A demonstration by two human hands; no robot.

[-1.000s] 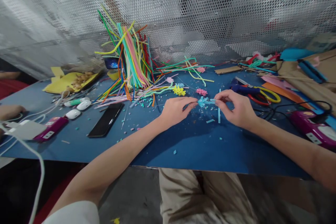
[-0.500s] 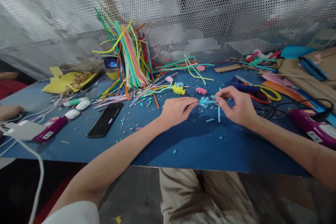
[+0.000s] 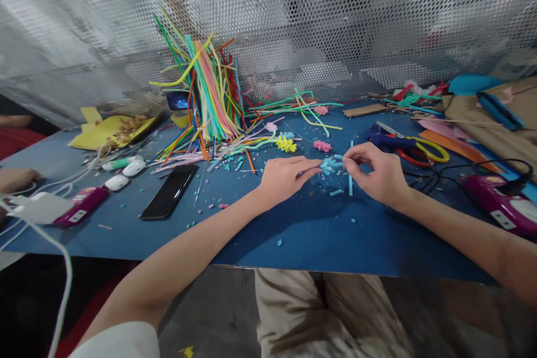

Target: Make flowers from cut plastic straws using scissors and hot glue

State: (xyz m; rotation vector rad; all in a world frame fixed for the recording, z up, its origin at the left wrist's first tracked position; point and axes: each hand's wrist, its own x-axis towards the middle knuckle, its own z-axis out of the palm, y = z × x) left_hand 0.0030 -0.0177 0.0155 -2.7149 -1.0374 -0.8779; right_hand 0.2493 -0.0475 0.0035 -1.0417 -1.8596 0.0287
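On my feed, the left hand pinches a spiky blue cluster, the right hand a short blue strip; a knobbly yellow cluster lies near on the tabletop.

The left hand pinches a small, spiky, light-blue fuzzy piece; the right hand pinches a short light-blue strip over the flat blue bench.

Wearer's hands, 2; held blue tuft, 1; yellow tuft, 1; phone, 1; purple power strips, 2 (1 each side).
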